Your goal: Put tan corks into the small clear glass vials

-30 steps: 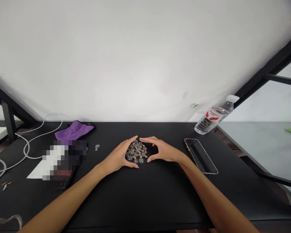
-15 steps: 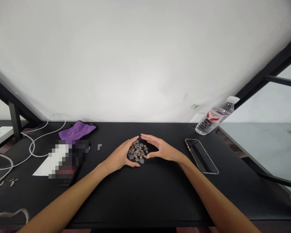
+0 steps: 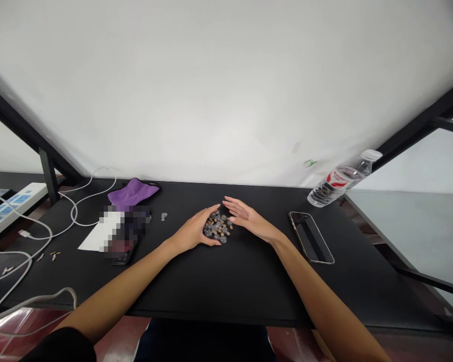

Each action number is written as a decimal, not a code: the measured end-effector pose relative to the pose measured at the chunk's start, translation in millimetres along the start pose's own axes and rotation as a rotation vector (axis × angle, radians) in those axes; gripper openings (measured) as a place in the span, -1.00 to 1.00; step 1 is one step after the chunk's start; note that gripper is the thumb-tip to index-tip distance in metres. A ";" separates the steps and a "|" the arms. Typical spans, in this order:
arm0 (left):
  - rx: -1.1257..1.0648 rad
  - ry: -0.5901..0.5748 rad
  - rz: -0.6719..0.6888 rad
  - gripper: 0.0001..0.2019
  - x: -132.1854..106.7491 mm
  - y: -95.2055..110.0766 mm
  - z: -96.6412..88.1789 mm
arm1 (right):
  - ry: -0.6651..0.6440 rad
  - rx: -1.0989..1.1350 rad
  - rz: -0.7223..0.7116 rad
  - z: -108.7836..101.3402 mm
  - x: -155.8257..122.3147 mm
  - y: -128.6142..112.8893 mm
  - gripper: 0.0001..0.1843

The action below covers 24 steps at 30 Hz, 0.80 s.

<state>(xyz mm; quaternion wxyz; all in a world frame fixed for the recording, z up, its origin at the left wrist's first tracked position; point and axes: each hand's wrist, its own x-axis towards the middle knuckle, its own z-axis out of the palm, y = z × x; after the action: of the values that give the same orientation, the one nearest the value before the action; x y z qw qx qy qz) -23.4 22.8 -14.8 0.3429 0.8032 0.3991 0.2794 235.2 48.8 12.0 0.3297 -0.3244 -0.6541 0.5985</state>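
Observation:
A small heap of tiny clear glass bottles with gold stoppers [image 3: 218, 228] lies on the black table [image 3: 226, 286]. My left hand [image 3: 194, 233] curls around the heap's left side, fingers bent and touching it. My right hand [image 3: 246, 217] rests on the heap's right side with fingers stretched out flat and apart, palm facing left. One stray tiny bottle [image 3: 163, 216] lies alone to the left.
A purple cloth pouch [image 3: 134, 192] and a blurred dark item on white paper [image 3: 123, 231] sit at the left, with white cables [image 3: 45, 231] and a power strip [image 3: 11, 203]. A phone [image 3: 311, 237] and a tilted water bottle [image 3: 342, 178] are at the right.
Both hands have pushed the heap tighter and slightly away from me. My right hand has flattened out. The camera has tilted, showing the table's near edge.

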 end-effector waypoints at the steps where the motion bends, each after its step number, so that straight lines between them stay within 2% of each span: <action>1: 0.000 0.002 0.001 0.10 0.2 -0.1 0.2 | 0.016 -0.006 0.000 1.9 0.5 1.7 -0.20; 8: 0.013 0.018 0.016 0.10 0.5 -0.6 1.4 | 0.298 -0.157 0.000 35.3 5.7 25.3 -0.29; 11: 0.024 0.016 0.022 0.08 0.6 -0.4 1.5 | 0.372 -0.226 -0.030 52.8 6.2 26.6 -0.33; 17: 0.018 0.027 0.030 0.01 1.2 2.5 2.3 | 0.405 -0.174 -0.016 78.6 6.0 19.1 -0.34; 24: 0.038 0.097 0.015 -0.06 -6.8 -0.5 6.7 | 0.398 -0.103 -0.058 94.3 12.3 24.5 -0.42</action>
<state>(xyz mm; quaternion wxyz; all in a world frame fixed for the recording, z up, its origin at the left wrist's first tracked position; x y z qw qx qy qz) -22.4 15.2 -20.5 0.3058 0.7980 0.4144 0.3130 151.6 7.1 -18.2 0.4526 -0.4337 -0.6147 0.4787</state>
